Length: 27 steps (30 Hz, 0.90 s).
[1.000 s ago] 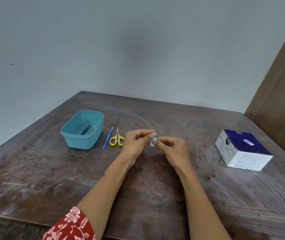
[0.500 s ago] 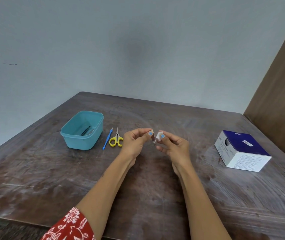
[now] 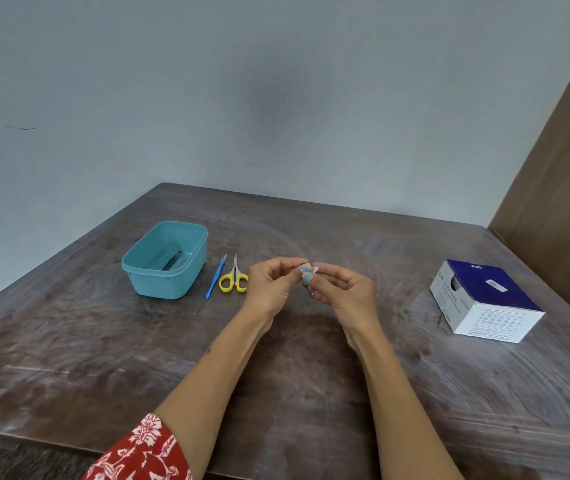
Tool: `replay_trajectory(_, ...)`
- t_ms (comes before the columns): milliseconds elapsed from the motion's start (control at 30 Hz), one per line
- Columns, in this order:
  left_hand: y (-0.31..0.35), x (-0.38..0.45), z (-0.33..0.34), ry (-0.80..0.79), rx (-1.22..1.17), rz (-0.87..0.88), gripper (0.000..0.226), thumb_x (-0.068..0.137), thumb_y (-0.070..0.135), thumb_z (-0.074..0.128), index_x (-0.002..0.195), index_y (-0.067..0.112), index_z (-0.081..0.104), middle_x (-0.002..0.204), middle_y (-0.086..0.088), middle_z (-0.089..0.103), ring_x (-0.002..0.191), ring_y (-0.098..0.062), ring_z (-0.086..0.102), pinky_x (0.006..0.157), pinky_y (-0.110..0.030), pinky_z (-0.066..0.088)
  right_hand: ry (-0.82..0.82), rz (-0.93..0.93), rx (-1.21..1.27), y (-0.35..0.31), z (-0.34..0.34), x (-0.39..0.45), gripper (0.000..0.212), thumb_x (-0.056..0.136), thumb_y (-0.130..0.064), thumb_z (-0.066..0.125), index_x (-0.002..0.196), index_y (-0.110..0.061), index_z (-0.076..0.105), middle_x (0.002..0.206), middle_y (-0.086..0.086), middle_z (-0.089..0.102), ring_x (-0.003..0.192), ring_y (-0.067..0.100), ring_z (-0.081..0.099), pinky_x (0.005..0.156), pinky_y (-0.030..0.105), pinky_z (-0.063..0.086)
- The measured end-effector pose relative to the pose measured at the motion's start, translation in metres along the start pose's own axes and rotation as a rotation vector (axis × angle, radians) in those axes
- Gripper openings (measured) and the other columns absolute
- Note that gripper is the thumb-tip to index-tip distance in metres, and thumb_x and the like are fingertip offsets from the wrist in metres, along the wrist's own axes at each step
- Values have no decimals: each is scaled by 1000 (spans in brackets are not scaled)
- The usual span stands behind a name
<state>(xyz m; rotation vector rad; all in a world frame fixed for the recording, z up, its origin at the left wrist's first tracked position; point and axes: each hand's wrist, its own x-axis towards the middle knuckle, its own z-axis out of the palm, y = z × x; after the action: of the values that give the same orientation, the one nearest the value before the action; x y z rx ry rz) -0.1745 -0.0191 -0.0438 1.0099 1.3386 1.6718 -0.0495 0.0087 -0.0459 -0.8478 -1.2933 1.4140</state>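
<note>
A worn, dark wooden table (image 3: 103,341) stands against a pale blue-grey wall (image 3: 242,81), with a brown wooden panel (image 3: 560,150) at right. At left, 1 teal plastic tub (image 3: 169,284) holds a dark slender tool (image 3: 172,260). Just beside the tub lie a blue-handled pick (image 3: 215,279) and yellow-handled scissors (image 3: 233,281), side by side, tips pointing away. Well apart, at right, sits 1 navy-and-white carton (image 3: 484,299).

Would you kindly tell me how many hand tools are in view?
3: a blue-handled pick on the table right of the teal tub, yellow-handled scissors beside it, and a dark tool inside the tub. Others may be hidden in the tub.
</note>
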Motion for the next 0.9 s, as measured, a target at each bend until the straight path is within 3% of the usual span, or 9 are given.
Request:
replay_trajectory(133,0,0,1,13,-11,-13,11,81,6,67,89,13,71,85,0,70,80,-5,64,73,-15,50,104,7,-36,3,-2,4,13,85,1,63,93,-6,71,73,4,74,69,14,71,66,22,59)
replay_trajectory(233,1,-1,2,11,-15,-24,10,81,7,67,86,15,71,80,4,70,69,5,63,61,-7,46,203,-61,-182,6,-5,6,16,87,0,61,95,-11,69,84,8,73,75,15,71,72,27,58)
replay_trajectory(333,0,-2,4,-6,-17,-23,10,81,6,67,85,14,71,78,4,70,62,10,62,54,-4,44,154,-127,-322,6,-4,5,14,84,-6,67,89,-20,68,82,7,74,74,18,72,74,34,58)
replay_trajectory(433,-1,-1,4,-2,-24,-14,11,81,5,67,83,16,71,79,4,70,65,9,63,59,-5,46,87,-88,-210,3,-1,2,17,84,-5,66,83,-22,70,74,3,75,73,17,72,68,27,58)
replay_trajectory(533,-1,0,3,12,-31,-3,12,81,3,67,83,14,70,79,4,69,66,8,64,61,-5,48,88,-60,-153,2,0,2,18,87,-4,58,88,-16,71,73,0,75,73,15,72,64,20,56)
replay_trajectory(633,-2,1,2,24,-34,-3,10,81,4,67,86,12,71,78,5,69,66,8,64,61,-4,47,111,-43,-148,1,-2,3,20,89,-5,52,95,-16,68,77,6,74,72,17,72,67,24,58)
replay_trajectory(733,-1,2,2,19,-45,-16,10,81,4,66,87,11,70,79,4,69,66,7,63,60,-5,47,64,-53,-193,3,-5,3,21,84,-6,64,99,-20,61,73,4,75,74,18,72,79,35,57)
replay_trajectory(900,0,2,0,-3,-43,-46,10,82,5,66,89,11,70,80,2,69,67,3,63,57,-6,47,-15,-51,-222,3,-8,2,41,69,-22,83,99,-22,54,79,1,76,83,18,72,92,48,51)
